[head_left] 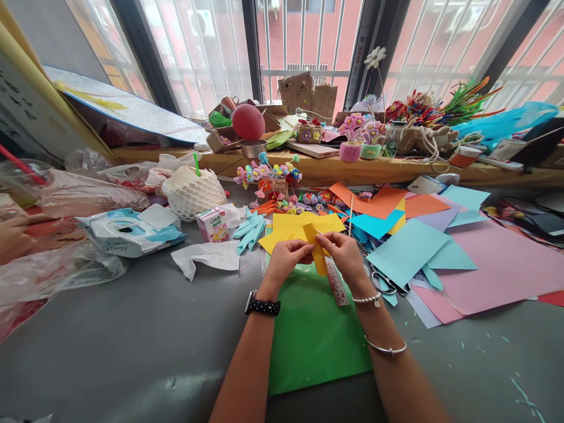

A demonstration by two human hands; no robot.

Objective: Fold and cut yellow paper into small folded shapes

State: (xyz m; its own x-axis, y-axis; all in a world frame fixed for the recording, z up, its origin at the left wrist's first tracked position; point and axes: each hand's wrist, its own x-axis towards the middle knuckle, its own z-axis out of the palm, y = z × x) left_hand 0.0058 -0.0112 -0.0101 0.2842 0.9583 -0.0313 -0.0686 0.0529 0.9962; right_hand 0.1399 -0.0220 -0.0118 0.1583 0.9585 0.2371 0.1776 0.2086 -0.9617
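Note:
A narrow strip of yellow paper (318,258) is pinched between my two hands above a green sheet (317,335). My left hand (288,258) grips its left edge with thumb and fingers. On the other side, my right hand (346,258) closes on the strip near its upper part. Whether the right fingers hold anything besides the paper is too small to tell. Just behind the hands lie yellow paper sheets (286,225). A patterned ruler (336,285) rests on the green sheet, partly under my right hand.
Scissors (383,285) lie right of my right hand, beside light blue paper (409,249) and a large pink sheet (511,264). Wet wipes (132,232), a tissue (206,258) and a wrapped coconut (194,191) are at left. Another person's hand (15,235) shows at the left edge.

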